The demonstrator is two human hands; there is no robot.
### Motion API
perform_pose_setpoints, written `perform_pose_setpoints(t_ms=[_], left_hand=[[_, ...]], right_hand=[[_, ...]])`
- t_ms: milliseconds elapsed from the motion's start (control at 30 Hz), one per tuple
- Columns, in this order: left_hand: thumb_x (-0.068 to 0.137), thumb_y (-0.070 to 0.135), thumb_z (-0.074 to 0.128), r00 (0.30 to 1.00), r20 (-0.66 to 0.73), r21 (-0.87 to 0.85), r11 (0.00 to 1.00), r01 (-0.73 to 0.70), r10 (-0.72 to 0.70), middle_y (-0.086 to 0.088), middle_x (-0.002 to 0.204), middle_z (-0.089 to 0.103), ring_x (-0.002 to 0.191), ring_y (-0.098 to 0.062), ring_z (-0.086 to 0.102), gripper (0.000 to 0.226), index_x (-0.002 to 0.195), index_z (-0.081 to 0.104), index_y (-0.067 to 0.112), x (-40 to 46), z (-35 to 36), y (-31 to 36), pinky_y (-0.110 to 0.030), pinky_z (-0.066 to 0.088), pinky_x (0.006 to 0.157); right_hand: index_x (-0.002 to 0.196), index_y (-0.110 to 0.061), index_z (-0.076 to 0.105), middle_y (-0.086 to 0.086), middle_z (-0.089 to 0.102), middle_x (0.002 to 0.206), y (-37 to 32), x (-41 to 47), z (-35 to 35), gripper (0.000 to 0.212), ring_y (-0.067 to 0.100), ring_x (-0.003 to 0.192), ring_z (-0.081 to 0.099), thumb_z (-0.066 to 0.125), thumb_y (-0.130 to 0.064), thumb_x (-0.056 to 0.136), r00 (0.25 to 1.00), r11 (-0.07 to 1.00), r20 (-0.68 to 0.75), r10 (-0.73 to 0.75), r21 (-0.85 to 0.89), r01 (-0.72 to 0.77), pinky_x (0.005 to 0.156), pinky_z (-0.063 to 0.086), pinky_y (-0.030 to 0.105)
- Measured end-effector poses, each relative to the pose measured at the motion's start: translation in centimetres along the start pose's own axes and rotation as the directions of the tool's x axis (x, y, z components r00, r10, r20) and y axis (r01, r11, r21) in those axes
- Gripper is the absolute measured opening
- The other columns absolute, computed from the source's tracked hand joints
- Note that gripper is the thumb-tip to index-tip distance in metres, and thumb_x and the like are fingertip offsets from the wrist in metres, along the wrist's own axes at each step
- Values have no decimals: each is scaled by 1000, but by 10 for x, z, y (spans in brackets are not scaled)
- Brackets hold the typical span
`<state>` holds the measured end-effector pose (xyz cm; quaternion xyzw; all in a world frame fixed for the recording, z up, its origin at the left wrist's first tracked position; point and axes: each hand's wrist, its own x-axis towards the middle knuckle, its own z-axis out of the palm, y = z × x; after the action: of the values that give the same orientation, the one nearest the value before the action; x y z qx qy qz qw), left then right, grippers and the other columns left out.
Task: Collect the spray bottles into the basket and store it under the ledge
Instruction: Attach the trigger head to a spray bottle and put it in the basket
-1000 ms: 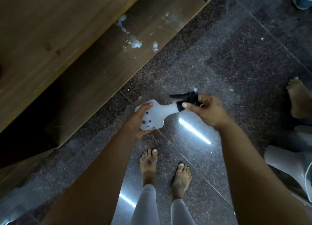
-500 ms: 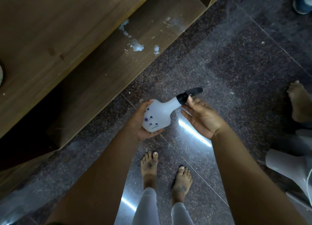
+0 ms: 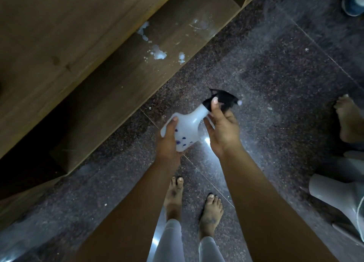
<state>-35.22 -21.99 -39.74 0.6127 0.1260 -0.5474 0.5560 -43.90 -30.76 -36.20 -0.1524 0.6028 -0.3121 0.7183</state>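
A white spray bottle [image 3: 187, 128] with blue dots and a black trigger head [image 3: 223, 99] is held tilted above the dark floor. My left hand [image 3: 168, 141] cups its round body from below. My right hand [image 3: 222, 128] grips the neck just under the trigger head, thumb on the black collar. The wooden ledge [image 3: 59, 51] runs diagonally across the upper left, with a lower wooden shelf [image 3: 137, 65] beneath it. No basket is in view.
White splashes [image 3: 157, 53] lie on the lower shelf. My bare feet [image 3: 193, 206] stand on the polished granite floor. Another person's foot [image 3: 348, 118] is at the right edge, and pale grey plastic objects [image 3: 338, 194] sit at the lower right.
My right hand let go of the trigger head half a second ago and now grips the neck again. The bottle has turned more upright, its head pointing up and right.
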Motion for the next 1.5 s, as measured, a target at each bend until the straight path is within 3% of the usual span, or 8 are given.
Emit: perform_pose_setpoints(t_ms=[167,300,467,633,900,1067,1300,1500], left_hand=[[84,58,52,929,233,13,956,291,-286,-9,91,71,80,-25,65,47,93,76,19,8,-5,4,-33,54,65],[65,50,79,998,-53,23,999,-45,47,-11,120,64,104,-27,66,72,123,55,15,8,-1,-10,-44,55,89],[66,38,77,820,-3,288,786,-547,572,2,108,59,96,-4,64,53,108,49,21,-2,-3,-17,-23,55,81],[64,68,71,997,6,-11,997,73,-73,-12,124,64,110,-28,64,77,123,59,19,7,-4,-17,-44,52,92],[90,62,40,870,269,-158,872,463,-414,-11,97,73,82,-25,69,58,113,65,14,14,-21,4,-32,59,66],[91,63,38,938,172,-96,942,321,-302,-19,131,58,117,-34,56,70,135,50,10,1,-11,13,-45,42,103],[77,73,49,989,123,-7,996,88,-86,-9,91,75,75,-21,70,70,120,63,20,-71,-37,63,-37,55,72],[69,41,77,986,70,-61,987,-148,152,-5,108,72,95,-30,70,60,123,55,27,-170,-50,131,-45,58,75]], right_hand=[[106,-12,61,7,67,107,-6,3,-4,17,22,115,59,57,-8,91,974,998,226,-31,-48,43,100,47,36],[110,-7,57,7,68,94,3,3,6,18,18,96,66,56,-13,93,998,999,44,-46,20,46,84,54,31],[118,-5,52,9,70,95,12,6,18,35,17,84,67,63,-23,89,983,995,-178,36,100,-18,68,55,30],[112,-12,58,1,65,111,5,5,13,41,17,106,62,71,-35,81,996,968,92,-7,-250,30,98,48,39],[116,-3,50,3,62,94,-3,2,4,21,14,86,61,43,-11,98,944,965,329,29,-254,59,78,55,22],[119,-6,56,10,66,114,2,-8,16,28,27,113,59,49,-21,97,986,900,111,-123,-406,158,104,45,49],[96,-17,59,0,68,92,-38,-86,66,51,19,89,67,82,-46,61,956,803,203,-214,-520,290,86,56,46],[86,-43,54,-7,63,90,-73,-196,132,36,3,82,62,83,-39,65,799,607,493,-344,-533,590,78,55,33]])
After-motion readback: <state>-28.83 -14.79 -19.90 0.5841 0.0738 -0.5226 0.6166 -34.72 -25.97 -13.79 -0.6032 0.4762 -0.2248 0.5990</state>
